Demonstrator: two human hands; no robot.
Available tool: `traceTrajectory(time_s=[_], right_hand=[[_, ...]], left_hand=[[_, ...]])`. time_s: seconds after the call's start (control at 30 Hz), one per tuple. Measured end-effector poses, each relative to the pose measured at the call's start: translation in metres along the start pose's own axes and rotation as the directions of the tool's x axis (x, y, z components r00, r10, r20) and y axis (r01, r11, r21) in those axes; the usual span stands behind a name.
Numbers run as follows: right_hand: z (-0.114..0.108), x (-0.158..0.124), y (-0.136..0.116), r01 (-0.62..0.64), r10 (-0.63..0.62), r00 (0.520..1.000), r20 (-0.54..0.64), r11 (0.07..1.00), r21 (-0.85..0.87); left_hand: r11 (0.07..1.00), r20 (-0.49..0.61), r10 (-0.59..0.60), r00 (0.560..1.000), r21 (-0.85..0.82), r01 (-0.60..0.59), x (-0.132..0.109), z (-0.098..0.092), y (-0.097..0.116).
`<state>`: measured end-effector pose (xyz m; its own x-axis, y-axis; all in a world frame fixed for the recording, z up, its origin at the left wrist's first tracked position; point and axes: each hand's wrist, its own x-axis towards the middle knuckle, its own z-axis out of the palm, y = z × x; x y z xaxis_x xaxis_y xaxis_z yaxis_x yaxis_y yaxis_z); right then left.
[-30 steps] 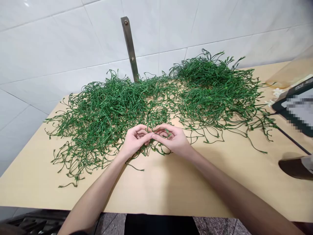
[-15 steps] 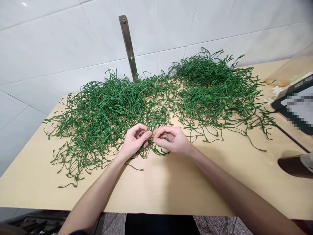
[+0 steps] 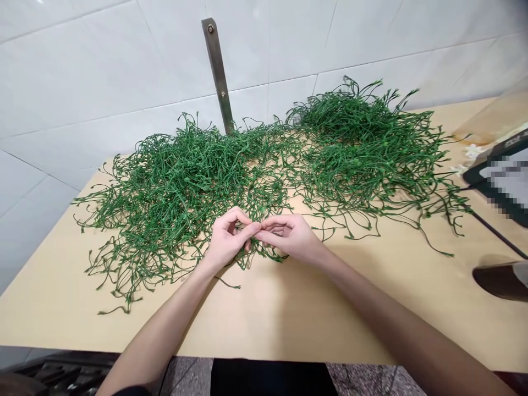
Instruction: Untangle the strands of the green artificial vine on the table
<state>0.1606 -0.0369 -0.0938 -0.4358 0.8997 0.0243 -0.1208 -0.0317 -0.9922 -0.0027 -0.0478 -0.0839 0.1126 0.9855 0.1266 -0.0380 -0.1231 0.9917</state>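
Stems (image 3: 193, 170) tangled, long axes pointing many ways.

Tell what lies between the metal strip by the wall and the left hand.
In the head view, a tangle of green stems on the table fills the stretch between the metal strip and the left hand.

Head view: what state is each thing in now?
Left hand: curled, fingertips meeting the right's; any grip hidden.
Right hand: curled, fingertips at the left's; any grip hidden.
Green stems: loose, tangled, heaped.
Table: partly covered by stems.
Metal bar: upright, slightly slanted.
Black cable: stretched out, nearly straight.
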Motion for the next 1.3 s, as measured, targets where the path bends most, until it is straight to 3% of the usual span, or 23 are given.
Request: traceTrajectory(time_s=[0.17,0.33,0.53,0.63,0.8,0.93,1.13,1.3], right_hand=[[0.0,-0.004,-0.005,0.091,-0.078,0.995,0.064,0.969,-0.231],[-0.004,-0.005,-0.006,0.209,-0.203,0.977,0.064,0.856,-0.474],[-0.006,-0.003,-0.006,0.372,-0.323,0.927,0.191,0.732,-0.571],[-0.006,-0.004,-0.007,0.367,-0.291,0.93,0.223,0.747,-0.554],[-0.006,-0.005,-0.007,0.212,-0.173,0.977,0.126,0.875,-0.436],[-0.006,-0.004,-0.003,0.178,-0.146,0.982,0.12,0.927,-0.329],[-0.009,-0.001,0.003,0.326,-0.274,0.942,0.196,0.889,-0.322],[-0.01,-0.002,0.002,0.448,-0.389,0.893,0.225,0.811,-0.376]], left_hand=[[1.0,0.045,0.005,0.999,0.028,-0.006,-0.001,-0.001,-0.001],[0.96,0.092,0.172,0.981,0.207,-0.188,0.0,-0.002,0.003],[0.899,0.162,0.268,0.95,0.312,-0.307,0.001,-0.003,0.007],[0.87,0.199,0.316,0.928,0.328,-0.367,0.001,-0.004,0.007],[0.836,0.243,0.35,0.905,0.355,-0.419,0.001,-0.006,0.007],[0.866,0.208,0.272,0.94,0.373,-0.333,0.001,-0.005,0.006],[0.96,0.15,0.049,0.987,0.267,-0.088,0.0,-0.004,0.005],[0.979,0.211,-0.205,0.956,0.059,0.197,-0.001,-0.004,0.006]])
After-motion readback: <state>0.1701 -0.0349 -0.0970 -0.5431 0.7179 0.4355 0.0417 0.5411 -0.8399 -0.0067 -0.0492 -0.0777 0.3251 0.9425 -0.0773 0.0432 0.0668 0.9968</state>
